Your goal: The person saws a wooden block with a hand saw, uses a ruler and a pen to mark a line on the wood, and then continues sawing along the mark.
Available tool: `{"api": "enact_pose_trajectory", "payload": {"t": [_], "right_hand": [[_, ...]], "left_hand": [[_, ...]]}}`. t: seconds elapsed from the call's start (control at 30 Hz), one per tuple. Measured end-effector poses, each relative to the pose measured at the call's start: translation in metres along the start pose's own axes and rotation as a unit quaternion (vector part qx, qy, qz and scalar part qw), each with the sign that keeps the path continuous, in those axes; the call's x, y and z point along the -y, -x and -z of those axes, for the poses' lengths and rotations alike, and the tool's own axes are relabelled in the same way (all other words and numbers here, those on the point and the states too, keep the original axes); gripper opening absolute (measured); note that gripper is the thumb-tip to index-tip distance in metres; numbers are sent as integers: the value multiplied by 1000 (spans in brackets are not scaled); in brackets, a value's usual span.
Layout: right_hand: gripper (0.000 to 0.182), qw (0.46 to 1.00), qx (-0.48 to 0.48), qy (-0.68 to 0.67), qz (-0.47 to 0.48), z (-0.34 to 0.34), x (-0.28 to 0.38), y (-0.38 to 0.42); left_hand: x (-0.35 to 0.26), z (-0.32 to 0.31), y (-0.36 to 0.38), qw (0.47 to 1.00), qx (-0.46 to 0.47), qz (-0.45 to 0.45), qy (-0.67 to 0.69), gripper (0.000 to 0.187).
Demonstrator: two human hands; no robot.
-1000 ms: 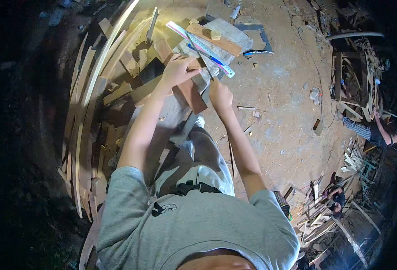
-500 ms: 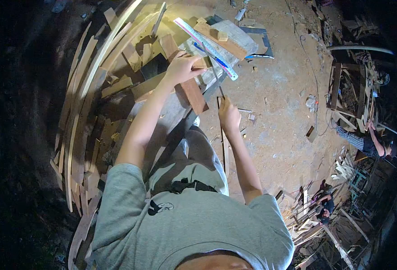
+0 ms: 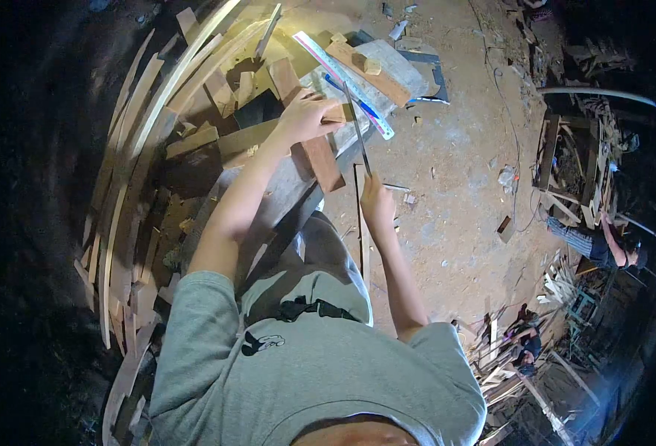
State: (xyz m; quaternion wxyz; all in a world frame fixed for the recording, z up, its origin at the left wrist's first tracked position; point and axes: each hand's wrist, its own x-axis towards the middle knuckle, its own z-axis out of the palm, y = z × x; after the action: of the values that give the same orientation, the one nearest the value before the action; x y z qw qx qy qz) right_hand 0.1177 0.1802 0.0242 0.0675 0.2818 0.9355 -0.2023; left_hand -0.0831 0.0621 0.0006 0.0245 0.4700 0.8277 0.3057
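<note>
"Small wood block (image 3: 334,114), where's that?"
"Just beside the ruler (image 3: 311,46), pinched in the left hand (image 3: 305,119)."
"Right hand (image 3: 377,202)?"
"Gripping the thin blade (image 3: 364,150), its far end over the ruler."
"Progress?"
"Blade's at the block's end; I can't tell what's cut or left."

- My head camera looks forward and down over my shirt (image 3: 320,372).
- It sees my left hand (image 3: 303,121) and right hand (image 3: 377,202) from near, with ground (image 3: 454,215) stretching beyond.
</note>
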Motion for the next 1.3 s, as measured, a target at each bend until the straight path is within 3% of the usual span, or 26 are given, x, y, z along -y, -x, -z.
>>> {"api": "enact_pose_trajectory", "payload": {"t": [0.23,0.37,0.43,0.53,0.63,0.77,0.83,0.97,1.3], "right_hand": [[26,1000,-12,-25,-10,-7,29,-49],[26,996,-69,-53,24,-1,5,10],[25,999,11,-28,-46,10,8,18],[24,999,-16,-32,4,-2,21,-34],[24,1000,-9,-28,9,2,30,-53],[25,999,-25,-31,-10,2,2,8],[27,998,15,-22,-48,5,1,21],[26,1000,-3,-29,-2,-10,13,-47],[25,999,-17,-40,-28,-5,2,-5]], "left_hand": [[0,3,-5,1000,2,3,-6,43],[-1,3,-2,1000,5,23,-9,42],[-4,3,-1,999,29,32,0,44],[-3,5,-5,999,33,19,-4,45],[-3,0,-2,1000,-30,6,-3,41],[0,1,-3,1000,-25,15,-7,42],[-2,4,-3,998,45,35,-9,49],[-4,3,-3,1000,2,27,-2,49],[-8,7,-4,998,4,52,16,48]]}}
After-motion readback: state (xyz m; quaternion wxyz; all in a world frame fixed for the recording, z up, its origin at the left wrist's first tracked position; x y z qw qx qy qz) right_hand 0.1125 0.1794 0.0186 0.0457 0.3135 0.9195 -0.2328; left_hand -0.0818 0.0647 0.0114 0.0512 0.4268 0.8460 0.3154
